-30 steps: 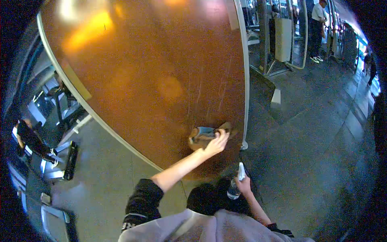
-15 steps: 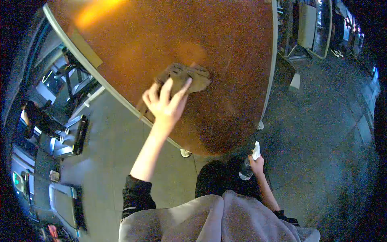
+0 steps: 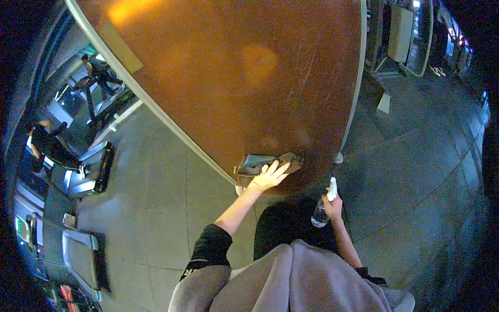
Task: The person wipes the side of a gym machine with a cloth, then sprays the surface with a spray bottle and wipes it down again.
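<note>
Cloth [image 3: 292, 161]: brown, blue-grey patch on its left part, crumpled, spread sideways, held against the panel close to its near end. Panel [image 3: 208, 93]: brown, glossy, pale edging down both sides, orange glare upper left, faint light streaks right of middle. Bottle [image 3: 319, 215]: clear body, white spray head, held just beside panel's near right end, apart from it.

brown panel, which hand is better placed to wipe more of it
Probably the left hand: it has the cloth against the brown panel. The right hand appears beyond the panel's edge in this view, occupied with the spray bottle.
</note>
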A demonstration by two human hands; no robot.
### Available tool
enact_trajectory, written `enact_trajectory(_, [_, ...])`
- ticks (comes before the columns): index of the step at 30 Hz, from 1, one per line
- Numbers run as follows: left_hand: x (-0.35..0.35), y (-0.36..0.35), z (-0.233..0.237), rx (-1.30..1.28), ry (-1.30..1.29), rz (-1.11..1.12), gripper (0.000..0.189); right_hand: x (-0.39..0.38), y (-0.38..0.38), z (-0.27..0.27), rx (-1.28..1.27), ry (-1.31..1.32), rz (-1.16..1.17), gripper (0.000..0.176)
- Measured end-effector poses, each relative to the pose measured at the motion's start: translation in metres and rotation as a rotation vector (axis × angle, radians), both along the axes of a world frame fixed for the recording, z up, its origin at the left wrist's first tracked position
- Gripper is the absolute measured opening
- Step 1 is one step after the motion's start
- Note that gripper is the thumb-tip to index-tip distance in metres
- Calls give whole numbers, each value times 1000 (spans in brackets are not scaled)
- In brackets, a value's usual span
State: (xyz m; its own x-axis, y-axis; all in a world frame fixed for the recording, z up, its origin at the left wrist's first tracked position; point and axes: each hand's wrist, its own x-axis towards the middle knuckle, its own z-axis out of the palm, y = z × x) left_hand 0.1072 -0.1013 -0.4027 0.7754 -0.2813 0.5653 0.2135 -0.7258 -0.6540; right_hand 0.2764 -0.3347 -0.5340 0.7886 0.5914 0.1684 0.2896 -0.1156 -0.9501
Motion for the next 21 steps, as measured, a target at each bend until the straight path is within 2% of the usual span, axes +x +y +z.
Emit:
enact_trajectory(2, [6,0,-11,-35,2,-11,17,4,-5,20,-65,-25,-29,40])
enact_trajectory(4, [8,-2,-22,-46,52,4,19,1,-8,50,-165,82,20,40])
enact_trajectory(8, [7,-7,-61,-215,360,92,28,10,-1,40,-141,-53,45,40])
enact_trajectory(10, [-9,-14,-86,-382,340,128,33,-4,-7,84,-151,-36,73,40])
enact_trajectory(12, [-34,-29,-92,-624,175,183,29,-4,-6,55,-122,-132,52,40])
enact_trajectory(13, [-36,-39,-82,-623,168,183,29,-4,-8,46,-84,-166,60,41])
enact_trajectory(14, [-38,-53,-65,-859,-62,276,31,1,-10,46,-85,-167,66,41])
enact_trajectory(15, [-42,-64,-58,-1088,-299,375,35,3,-15,47,36,-151,77,41])
enact_trajectory(16, [-46,-60,-49,-1163,-519,224,35,0,-18,47,151,-132,92,41])
enact_trajectory(17, [-48,-58,-44,-1496,-716,106,34,0,-17,48,196,-122,47,39])
enact_trajectory(18, [-51,-58,-38,-1815,-929,-29,35,8,-14,23,275,-25,27,38])
enact_trajectory(19, [-55,-74,2,-2258,-1207,-232,38,12,-19,21,224,5,28,38])
enact_trajectory(21, [-72,-73,22,-2727,-1354,-702,41,21,-23,31,220,-10,79,38])
